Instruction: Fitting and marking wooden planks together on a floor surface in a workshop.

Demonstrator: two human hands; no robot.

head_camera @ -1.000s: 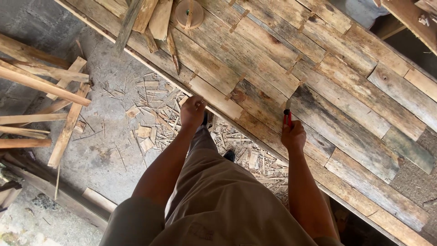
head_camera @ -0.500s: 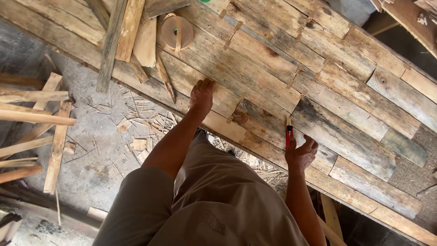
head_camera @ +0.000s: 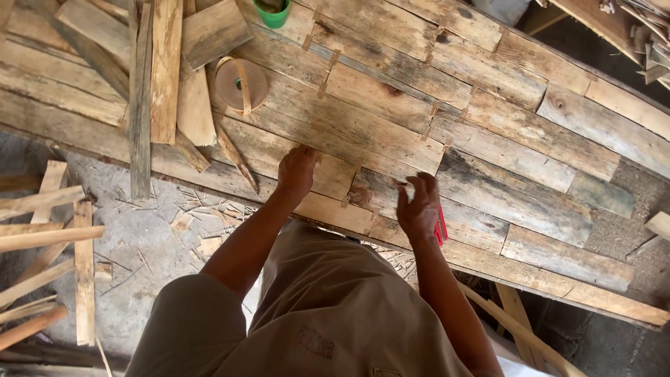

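A slim red-handled tool (head_camera: 441, 225) stands out against the weathered grey-brown planks of the wooden worktop (head_camera: 530, 202). It sits in the right hand (head_camera: 419, 209), whose fingers are curled round it, the handle showing at the hand's outer edge, near the worktop's front edge. The left hand (head_camera: 296, 173) lies flat with fingers together, pressed on a plank just beside. Half a second ago the right hand hung off the front edge; it now lies over the planks.
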